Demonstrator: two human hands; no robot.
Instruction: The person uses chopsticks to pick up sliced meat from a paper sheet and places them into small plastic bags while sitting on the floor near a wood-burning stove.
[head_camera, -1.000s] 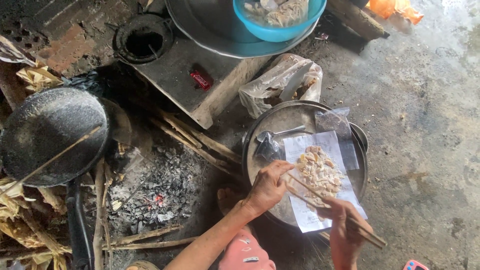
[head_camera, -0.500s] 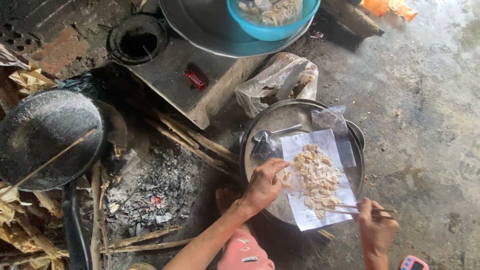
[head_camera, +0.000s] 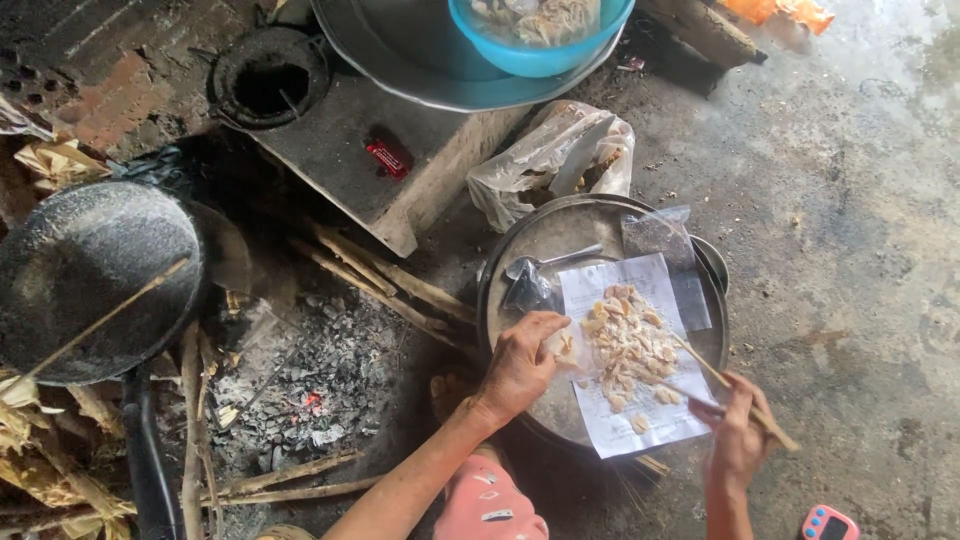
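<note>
The right hand (head_camera: 738, 440) holds a pair of chopsticks (head_camera: 722, 378), with its fingers closed around them. Half a second ago the hand sat lower and farther out; now it has come up and in, so the stick tips lie right at the edge of the food pieces (head_camera: 625, 345). It looks like the sticks are ready to stir or pick at the pile again.

The left hand (head_camera: 520, 362) has hardly moved. Its fingers curl down on the near edge of the white paper (head_camera: 640, 420) and pinch a small pale piece there.

The food sits in a heap on the paper, between the two hands, more spread out than a second ago. The paper lies in a round metal pan (head_camera: 545, 240). Past the fingers a spoon (head_camera: 545, 262) rests in the pan. Farther off are grey ashes (head_camera: 320, 365) and a blue bowl (head_camera: 540, 55).
</note>
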